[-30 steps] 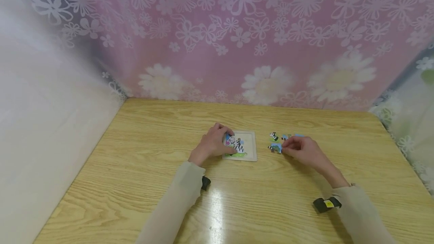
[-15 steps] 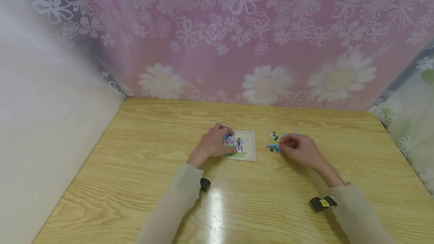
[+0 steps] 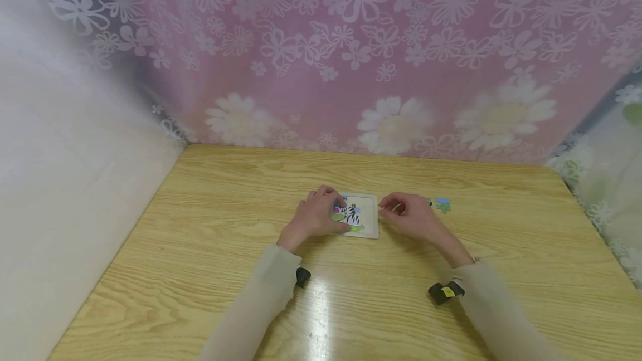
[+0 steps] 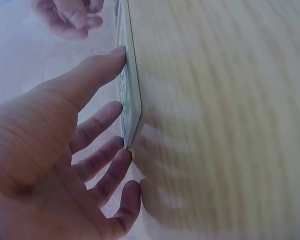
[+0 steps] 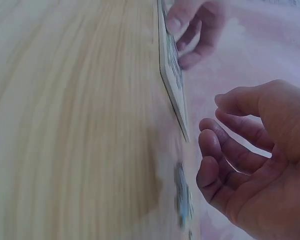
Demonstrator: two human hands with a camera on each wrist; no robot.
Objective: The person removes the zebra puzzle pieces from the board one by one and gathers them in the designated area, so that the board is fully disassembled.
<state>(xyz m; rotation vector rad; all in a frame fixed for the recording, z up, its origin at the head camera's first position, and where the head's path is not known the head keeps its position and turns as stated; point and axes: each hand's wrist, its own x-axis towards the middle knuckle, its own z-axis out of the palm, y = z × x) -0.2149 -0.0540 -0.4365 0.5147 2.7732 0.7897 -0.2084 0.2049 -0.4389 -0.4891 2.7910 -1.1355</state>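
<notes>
Here the left hand steadies the puzzle tray with flat fingers, while the right hand, loosely curled and apparently holding nothing, hovers just beside the tray.

Seeing my right hand hovering just beside puzzle tray edge, fingers loosely curled, holding nothing. Left hand touching tray's far end. Blurred loose piece lying on wooden table near right fingertips.
</notes>
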